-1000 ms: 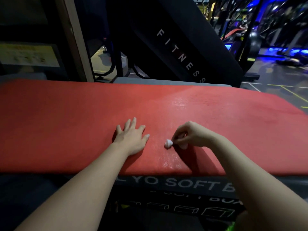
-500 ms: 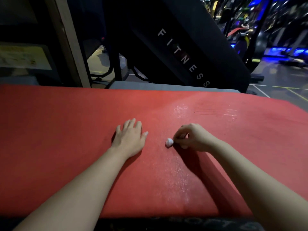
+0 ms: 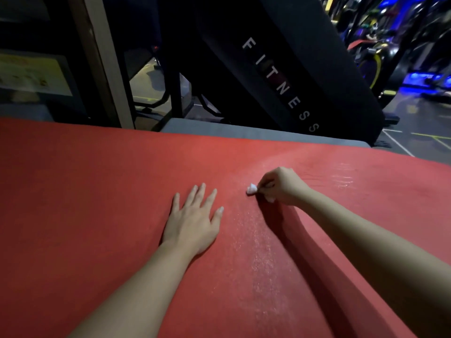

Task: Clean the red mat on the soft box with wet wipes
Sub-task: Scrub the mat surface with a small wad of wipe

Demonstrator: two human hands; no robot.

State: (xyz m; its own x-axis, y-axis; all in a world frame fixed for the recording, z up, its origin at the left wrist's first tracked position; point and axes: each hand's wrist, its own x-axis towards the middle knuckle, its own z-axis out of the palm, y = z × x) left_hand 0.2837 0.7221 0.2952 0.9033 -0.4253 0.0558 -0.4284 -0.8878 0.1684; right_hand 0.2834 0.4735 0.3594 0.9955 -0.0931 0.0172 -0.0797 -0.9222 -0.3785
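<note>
Glistening wet streaks [image 3: 262, 254] on red mat [image 3: 92, 215] beside wadded white wipe [image 3: 251, 189].

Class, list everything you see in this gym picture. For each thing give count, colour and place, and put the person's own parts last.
red mat: one, red, fills the lower frame.
wet wipe: one, white, wadded, on the mat, in the right grip.
wet patch: one, shiny, on the mat right of the wipe.
grey ledge: one, grey, behind the mat's far edge.
slanted panel: one, black with white FITNESS letters, behind the ledge.
post: one, pale brown, upper left.
poster: one, yellowish, far left.
gym machines: several, dark with blue lights, upper right.
left grip: one bare hand, flat on the mat, fingers spread, left of the wipe.
right grip: one bare hand, pinching the wipe on the mat.
</note>
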